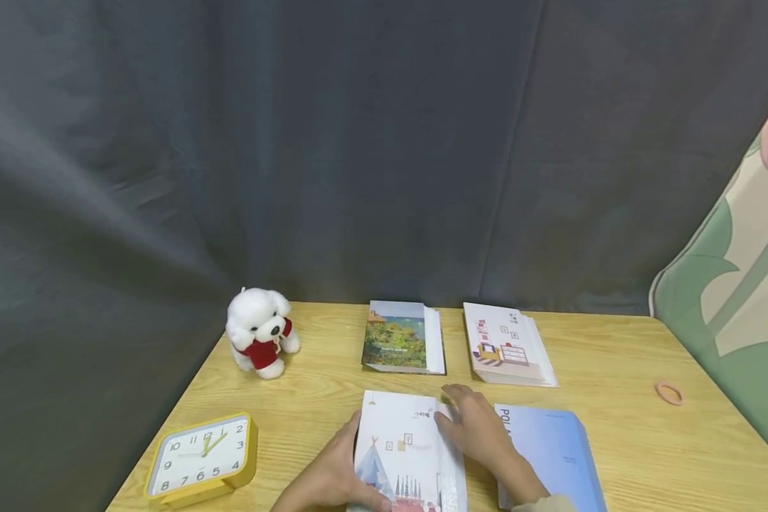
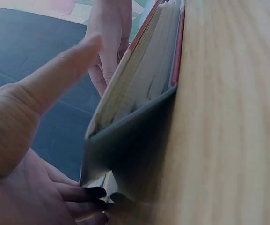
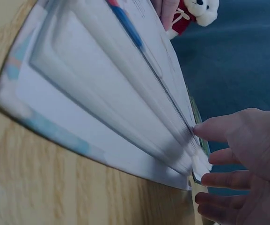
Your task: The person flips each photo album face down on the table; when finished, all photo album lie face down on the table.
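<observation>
A photo album [image 1: 400,448] with a white illustrated cover lies at the table's near middle, its loose page edges fanned along the right side. My left hand [image 1: 342,469] is at its left side, fingers touching the spine [image 2: 125,140] and thumb stretched over the cover's lower part. In the left wrist view the thumb [image 2: 55,77] looks raised above the cover. My right hand [image 1: 480,430] reaches over the upper right edge. Its thumb [image 3: 214,129] touches the cover edge, while its fairly straight fingers [image 3: 228,179] extend beside the album's corner.
A landscape-covered album [image 1: 397,338] and another white album [image 1: 505,345] lie farther back. A blue album [image 1: 553,455] is on the right, with a pink ring [image 1: 668,393] beyond it. A plush dog [image 1: 262,331] and yellow clock [image 1: 201,459] stand left. Dark curtain [image 1: 384,156] hangs behind.
</observation>
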`<action>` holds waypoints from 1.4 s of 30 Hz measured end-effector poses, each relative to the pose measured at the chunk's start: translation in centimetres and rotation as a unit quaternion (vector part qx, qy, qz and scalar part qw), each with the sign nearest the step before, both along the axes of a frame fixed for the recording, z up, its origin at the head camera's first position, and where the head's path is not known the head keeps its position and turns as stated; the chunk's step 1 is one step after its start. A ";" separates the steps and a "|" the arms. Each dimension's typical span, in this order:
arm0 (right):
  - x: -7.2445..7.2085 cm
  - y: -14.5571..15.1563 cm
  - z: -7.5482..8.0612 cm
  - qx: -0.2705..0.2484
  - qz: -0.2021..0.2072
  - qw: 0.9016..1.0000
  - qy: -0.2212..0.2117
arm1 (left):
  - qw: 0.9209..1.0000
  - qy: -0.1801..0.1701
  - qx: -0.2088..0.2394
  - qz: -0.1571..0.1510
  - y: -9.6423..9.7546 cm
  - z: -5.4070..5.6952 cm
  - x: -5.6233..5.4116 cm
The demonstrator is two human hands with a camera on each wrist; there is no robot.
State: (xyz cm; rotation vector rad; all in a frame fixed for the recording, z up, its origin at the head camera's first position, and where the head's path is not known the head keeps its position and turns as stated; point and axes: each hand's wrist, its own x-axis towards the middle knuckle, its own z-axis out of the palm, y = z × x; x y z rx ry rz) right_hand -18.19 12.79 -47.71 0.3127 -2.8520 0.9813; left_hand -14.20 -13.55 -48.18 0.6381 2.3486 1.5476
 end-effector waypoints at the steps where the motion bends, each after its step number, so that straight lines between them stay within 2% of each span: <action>1: 0.0 -0.1 -0.1 -0.002 0.000 1.000 -0.002 | 1.000 0.007 0.006 -0.005 0.0 -0.2 0.1; 5: 0.1 -0.2 -0.2 -0.006 0.002 1.000 0.001 | 1.000 0.025 -0.001 -0.005 -0.2 -0.6 0.3; 13: 0.4 -0.4 -0.4 -0.001 -0.005 1.000 -0.001 | 1.000 -0.008 0.028 -0.003 -0.2 -0.9 0.5; 16: 0.5 -0.6 -0.6 -0.002 -0.012 1.000 -0.003 | 1.000 -0.007 0.021 0.010 0.0 -1.0 0.6; 22: 0.8 -1.2 -1.0 -0.005 -0.027 1.000 -0.012 | 0.999 -0.013 0.035 0.010 0.1 -1.0 0.7; 32: 1.3 -1.8 -1.2 -0.019 -0.047 0.999 0.010 | 0.999 -0.010 0.040 0.016 0.1 -0.9 0.6; 37: 1.3 -2.1 -1.6 -0.031 -0.059 0.998 0.021 | 0.997 -0.026 0.079 0.004 0.3 -0.9 0.5; 40: 1.4 -2.2 -1.7 -0.031 -0.067 0.997 0.021 | 0.990 -0.049 0.128 -0.019 0.4 -0.9 0.4; 42: 1.4 -2.3 -1.7 -0.031 -0.072 0.997 0.019 | 0.983 -0.067 0.166 -0.034 0.4 -0.9 0.3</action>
